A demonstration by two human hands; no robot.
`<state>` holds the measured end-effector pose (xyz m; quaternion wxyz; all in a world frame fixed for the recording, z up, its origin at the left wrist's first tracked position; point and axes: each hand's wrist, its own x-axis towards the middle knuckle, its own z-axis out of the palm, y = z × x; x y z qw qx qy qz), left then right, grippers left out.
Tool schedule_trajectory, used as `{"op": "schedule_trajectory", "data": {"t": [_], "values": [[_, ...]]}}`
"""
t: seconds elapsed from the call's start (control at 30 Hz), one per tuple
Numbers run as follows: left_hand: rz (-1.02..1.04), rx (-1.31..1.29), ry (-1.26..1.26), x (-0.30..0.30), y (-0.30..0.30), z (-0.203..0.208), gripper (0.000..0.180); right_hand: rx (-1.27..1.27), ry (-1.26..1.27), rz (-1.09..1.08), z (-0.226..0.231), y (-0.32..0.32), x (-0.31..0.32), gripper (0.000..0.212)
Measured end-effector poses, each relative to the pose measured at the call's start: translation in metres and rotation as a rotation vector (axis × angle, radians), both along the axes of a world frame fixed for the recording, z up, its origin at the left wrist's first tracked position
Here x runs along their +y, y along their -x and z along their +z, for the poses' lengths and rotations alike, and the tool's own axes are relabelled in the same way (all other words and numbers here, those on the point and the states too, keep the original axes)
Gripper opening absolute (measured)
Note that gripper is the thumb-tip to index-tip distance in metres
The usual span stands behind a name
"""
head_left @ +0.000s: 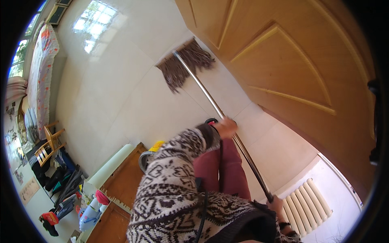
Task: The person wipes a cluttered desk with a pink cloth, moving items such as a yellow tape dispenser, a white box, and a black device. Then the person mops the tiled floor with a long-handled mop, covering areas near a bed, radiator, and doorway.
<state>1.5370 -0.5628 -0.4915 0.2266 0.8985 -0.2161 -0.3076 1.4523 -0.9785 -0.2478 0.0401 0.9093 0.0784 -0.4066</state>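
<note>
A mop (188, 62) with dark brown-grey strands lies spread on the pale tiled floor, close to the foot of a wooden door. Its long shiny metal handle (204, 91) slants down to the right across my body. My left hand (226, 127) is wrapped round the middle of the handle, in front of my dark red trousers. Lower right, my right hand (276, 204) grips the handle near its top end, by a white radiator. Patterned knit sleeves cover my arms, and the left one hides part of the floor.
The wooden door (283, 60) stands along the right. A white ribbed radiator (306, 206) is at lower right. At left are a wooden chair (50, 141), a bed with a floral cover (42, 69) and a wooden cabinet (121, 180). A yellow object (157, 146) shows beside my left sleeve.
</note>
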Motion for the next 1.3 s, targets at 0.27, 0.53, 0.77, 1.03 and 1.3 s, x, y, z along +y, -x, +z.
{"op": "schedule_trajectory", "data": {"t": [0.27, 0.53, 0.77, 1.03, 1.3], "values": [[0.501, -0.224, -0.533, 0.216, -0.054, -0.023, 0.032, -0.032, -0.518, -0.024, -0.067, -0.101, 0.239, 0.029], [0.617, -0.010, -0.588, 0.214, -0.043, -0.032, 0.041, 0.157, -0.394, -0.087, -0.090, -0.092, 0.255, 0.029], [0.543, -0.059, -0.483, 0.162, -0.030, -0.035, 0.039, 0.150, -0.323, -0.055, -0.062, -0.098, 0.198, 0.027], [0.389, -0.083, -0.415, 0.108, -0.015, -0.009, 0.041, 0.209, -0.190, -0.049, 0.013, -0.094, 0.169, 0.029], [0.331, 0.111, 0.138, 0.033, -0.009, 0.076, 0.021, 0.189, 0.258, 0.053, 0.199, -0.138, 0.171, 0.022]]}}
